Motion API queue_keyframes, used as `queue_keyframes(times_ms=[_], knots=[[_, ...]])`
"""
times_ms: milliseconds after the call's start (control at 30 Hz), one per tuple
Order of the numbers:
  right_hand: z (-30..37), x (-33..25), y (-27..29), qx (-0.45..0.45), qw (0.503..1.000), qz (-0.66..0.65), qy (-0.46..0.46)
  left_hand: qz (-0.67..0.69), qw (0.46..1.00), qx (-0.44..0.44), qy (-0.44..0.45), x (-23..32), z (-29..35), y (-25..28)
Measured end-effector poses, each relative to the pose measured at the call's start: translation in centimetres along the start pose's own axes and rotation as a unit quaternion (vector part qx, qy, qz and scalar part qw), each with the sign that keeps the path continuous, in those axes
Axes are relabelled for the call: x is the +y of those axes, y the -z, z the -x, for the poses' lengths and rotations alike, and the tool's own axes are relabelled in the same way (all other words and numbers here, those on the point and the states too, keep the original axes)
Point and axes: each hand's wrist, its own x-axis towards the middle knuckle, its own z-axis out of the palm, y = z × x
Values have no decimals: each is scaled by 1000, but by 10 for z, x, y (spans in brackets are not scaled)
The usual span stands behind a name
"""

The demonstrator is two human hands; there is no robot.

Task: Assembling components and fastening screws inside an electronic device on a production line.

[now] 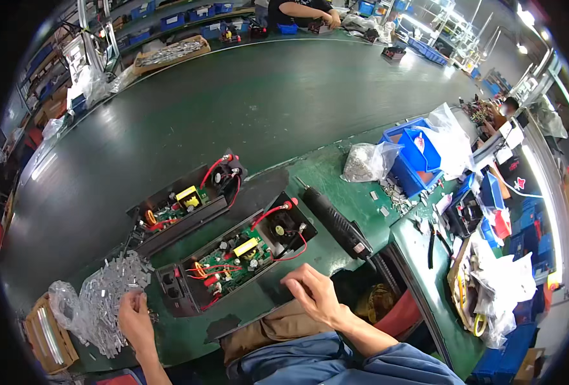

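My left hand (135,321) reaches into a heap of small silvery metal pieces (114,282) that spills from a clear plastic bag. Its thumb and fingertips are pinched together; what lies between them is too small to tell. Loosely curled, my right hand (315,292) hovers off the near edge of an open black housing, thumb apart from the fingers and nothing seen in it. That housing holds a green circuit board (230,262) with a yellow transformer (246,246), red wires and a fan; its black end panel (174,290) faces the heap. Behind sits a second similar open housing (185,208).
A black power screwdriver (335,221) lies right of the near housing. Blue bins (412,157), a bag of small parts (369,162) and pliers (433,247) lie farther right. A wide dark conveyor belt (252,96) runs behind the bench. A co-worker (303,13) sits across it.
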Motion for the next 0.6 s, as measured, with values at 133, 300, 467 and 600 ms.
queue_keyframes(times_ms=[133,300,467,600], knots=[[3,-17,-9,-49,997,-58,24,-34,992,85,-87,5,9,4],[6,-43,-40,-144,972,-185,2,131,979,130,-91,33,33,24],[-17,-82,-78,-135,957,-256,-18,306,940,91,-117,103,72,28],[-25,-81,-79,-120,925,-352,-76,455,879,40,-136,145,99,14]])
